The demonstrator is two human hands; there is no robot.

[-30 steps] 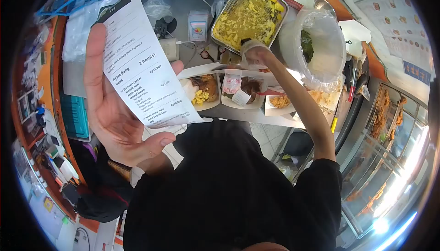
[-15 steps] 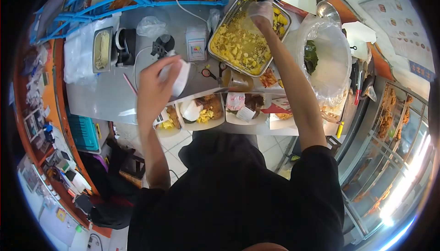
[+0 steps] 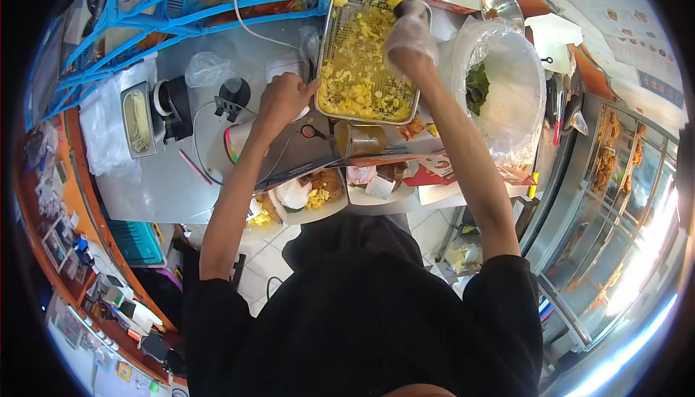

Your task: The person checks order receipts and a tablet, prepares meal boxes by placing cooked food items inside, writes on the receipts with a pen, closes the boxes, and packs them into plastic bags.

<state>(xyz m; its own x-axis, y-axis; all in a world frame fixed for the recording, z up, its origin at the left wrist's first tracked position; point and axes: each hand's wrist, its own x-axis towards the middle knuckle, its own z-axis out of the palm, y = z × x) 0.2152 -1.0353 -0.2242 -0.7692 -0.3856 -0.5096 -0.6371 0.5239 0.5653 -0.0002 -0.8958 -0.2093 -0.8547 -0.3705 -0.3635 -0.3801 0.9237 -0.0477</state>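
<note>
A wire-lined metal tray (image 3: 323, 53) of yellow scrambled egg (image 3: 362, 96) stands at the back of the counter. My left hand (image 3: 284, 101) is at its left rim, fingers curled and thumb against the edge. Over the tray's right side is my right hand (image 3: 413, 48), in a clear plastic glove and blurred. Its fingers are closed, and a dark piece (image 3: 407, 9) shows just beyond them; what it is I cannot make out. Along the front edge sit open food boxes, one (image 3: 308, 217) with white rice and egg, another (image 3: 394, 198) with dark meat and a paper label.
A plastic-lined tub (image 3: 517, 107) with green leaves stands right of the tray. At the back left is a blue rack (image 3: 210, 27). Scissors (image 3: 313, 132), a brownish container (image 3: 362, 140), a small metal pan (image 3: 137, 118) and a cable (image 3: 195, 151) lie about.
My left hand has let go of a white object and moved right to the tray's rim. My right hand has come nearer the tray's right edge. The view has shifted, and the tray appears turned.
</note>
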